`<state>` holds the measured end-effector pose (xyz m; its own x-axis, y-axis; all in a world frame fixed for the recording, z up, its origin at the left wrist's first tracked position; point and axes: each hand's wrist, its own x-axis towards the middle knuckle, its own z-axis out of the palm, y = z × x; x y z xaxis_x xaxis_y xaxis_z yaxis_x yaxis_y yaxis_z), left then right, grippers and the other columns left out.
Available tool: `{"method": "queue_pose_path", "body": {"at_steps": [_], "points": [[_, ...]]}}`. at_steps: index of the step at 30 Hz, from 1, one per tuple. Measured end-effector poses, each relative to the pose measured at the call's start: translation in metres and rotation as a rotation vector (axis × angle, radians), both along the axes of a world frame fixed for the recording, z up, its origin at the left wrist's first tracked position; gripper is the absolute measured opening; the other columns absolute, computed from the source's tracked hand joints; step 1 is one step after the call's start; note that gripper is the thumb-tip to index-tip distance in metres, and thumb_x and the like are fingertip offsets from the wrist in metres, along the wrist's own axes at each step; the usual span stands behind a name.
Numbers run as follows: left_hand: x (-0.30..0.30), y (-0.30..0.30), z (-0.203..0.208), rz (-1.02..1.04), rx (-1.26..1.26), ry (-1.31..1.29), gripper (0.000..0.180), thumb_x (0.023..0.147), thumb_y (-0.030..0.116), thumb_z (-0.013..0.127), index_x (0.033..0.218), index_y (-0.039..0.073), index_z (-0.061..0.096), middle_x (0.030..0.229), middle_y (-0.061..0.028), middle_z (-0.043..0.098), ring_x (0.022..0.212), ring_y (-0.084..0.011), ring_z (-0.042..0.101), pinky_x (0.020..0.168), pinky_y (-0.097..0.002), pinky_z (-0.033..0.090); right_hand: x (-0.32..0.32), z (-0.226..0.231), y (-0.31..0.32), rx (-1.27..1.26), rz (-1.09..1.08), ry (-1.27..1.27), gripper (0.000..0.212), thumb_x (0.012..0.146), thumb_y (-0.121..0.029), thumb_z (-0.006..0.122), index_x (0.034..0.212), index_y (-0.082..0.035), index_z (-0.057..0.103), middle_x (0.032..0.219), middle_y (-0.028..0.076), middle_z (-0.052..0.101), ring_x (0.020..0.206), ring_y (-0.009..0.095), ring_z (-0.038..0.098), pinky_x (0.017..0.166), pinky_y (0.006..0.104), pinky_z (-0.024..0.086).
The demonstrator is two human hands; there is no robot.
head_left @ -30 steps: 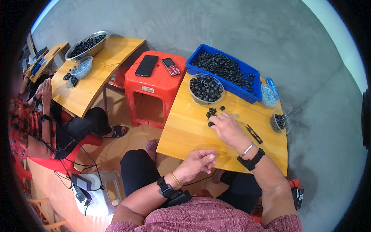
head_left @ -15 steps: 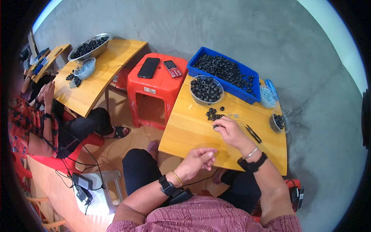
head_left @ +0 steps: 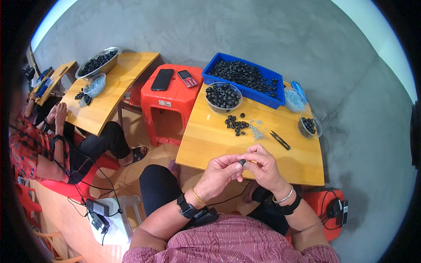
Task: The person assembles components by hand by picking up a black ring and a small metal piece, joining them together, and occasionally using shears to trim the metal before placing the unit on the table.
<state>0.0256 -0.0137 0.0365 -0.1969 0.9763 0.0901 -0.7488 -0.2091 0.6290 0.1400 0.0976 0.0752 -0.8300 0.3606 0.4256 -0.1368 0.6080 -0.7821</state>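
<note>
My left hand (head_left: 219,175) and my right hand (head_left: 264,168) meet over the near edge of the wooden table (head_left: 206,151). Pinched between the fingertips of both is a small black ring-like piece (head_left: 242,162), mostly covered by the fingers. Beyond my hands lies a loose group of similar black pieces (head_left: 237,125), with small clear bits (head_left: 258,132) scattered beside it. Black thread snips (head_left: 280,140) rest to the right of these bits.
Farther back are a clear tub of black pieces (head_left: 223,97) and a blue tray (head_left: 274,104). Pale blue bits (head_left: 294,101) and a small clear cup (head_left: 316,131) are at right. Phones lie on a red stool (head_left: 169,97). Another person (head_left: 39,149) sits at a left table.
My right hand has come back from the loose black pieces to my left hand, bringing a black piece. Both hands now touch it. The view has shifted slightly.
</note>
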Motion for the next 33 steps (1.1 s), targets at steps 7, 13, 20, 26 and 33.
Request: {"method": "queue_pose_path", "body": {"at_steps": [7, 13, 20, 26, 33], "points": [[0.003, -0.003, 0.001, 0.015, -0.012, -0.007, 0.016, 0.084, 0.008, 0.052, 0.097, 0.001, 0.057, 0.082, -0.0062, 0.058, 0.067, -0.0119, 0.054, 0.059, -0.0241, 0.048, 0.006, 0.015, -0.008, -0.018, -0.002, -0.012, 0.020, 0.072, 0.001, 0.058, 0.092, -0.002, 0.059, 0.079, 0.007, 0.053, 0.073, 0.017, 0.051, 0.066, 0.0254, 0.042], [0.005, 0.001, -0.002, 0.063, -0.082, 0.172, 0.015, 0.084, 0.006, 0.050, 0.096, -0.002, 0.057, 0.079, -0.0061, 0.058, 0.061, -0.0110, 0.053, 0.055, -0.0238, 0.048, 0.007, 0.011, -0.008, 0.224, -0.049, 0.041, 0.016, 0.070, 0.003, 0.058, 0.086, -0.002, 0.055, 0.077, 0.010, 0.055, 0.066, 0.020, 0.054, 0.060, 0.0278, 0.044], [0.005, 0.012, -0.015, 0.222, -0.198, 0.251, 0.015, 0.085, 0.009, 0.051, 0.092, -0.002, 0.058, 0.069, -0.0028, 0.054, 0.055, -0.0081, 0.048, 0.050, -0.0225, 0.047, 0.009, -0.011, 0.005, 0.137, -0.166, -0.071, 0.018, 0.072, -0.001, 0.058, 0.089, -0.001, 0.055, 0.074, 0.011, 0.054, 0.065, 0.022, 0.054, 0.059, 0.0292, 0.045], [-0.007, 0.013, -0.021, 0.159, -0.292, 0.206, 0.017, 0.085, 0.014, 0.052, 0.085, -0.002, 0.057, 0.062, -0.0010, 0.050, 0.052, -0.0071, 0.046, 0.046, -0.0220, 0.045, 0.044, -0.047, 0.139, 0.354, -0.480, -0.327, 0.024, 0.076, -0.014, 0.056, 0.096, -0.001, 0.054, 0.084, 0.016, 0.056, 0.078, 0.030, 0.055, 0.070, 0.0358, 0.045], [-0.018, 0.011, -0.029, 0.154, -0.308, 0.272, 0.020, 0.086, 0.018, 0.051, 0.083, -0.002, 0.056, 0.065, -0.0028, 0.051, 0.051, -0.0077, 0.045, 0.047, -0.0225, 0.046, 0.037, -0.045, 0.155, 0.573, -0.610, -0.869, 0.027, 0.077, -0.013, 0.054, 0.098, 0.002, 0.049, 0.099, 0.022, 0.049, 0.089, 0.037, 0.050, 0.079, 0.0398, 0.042]]}}
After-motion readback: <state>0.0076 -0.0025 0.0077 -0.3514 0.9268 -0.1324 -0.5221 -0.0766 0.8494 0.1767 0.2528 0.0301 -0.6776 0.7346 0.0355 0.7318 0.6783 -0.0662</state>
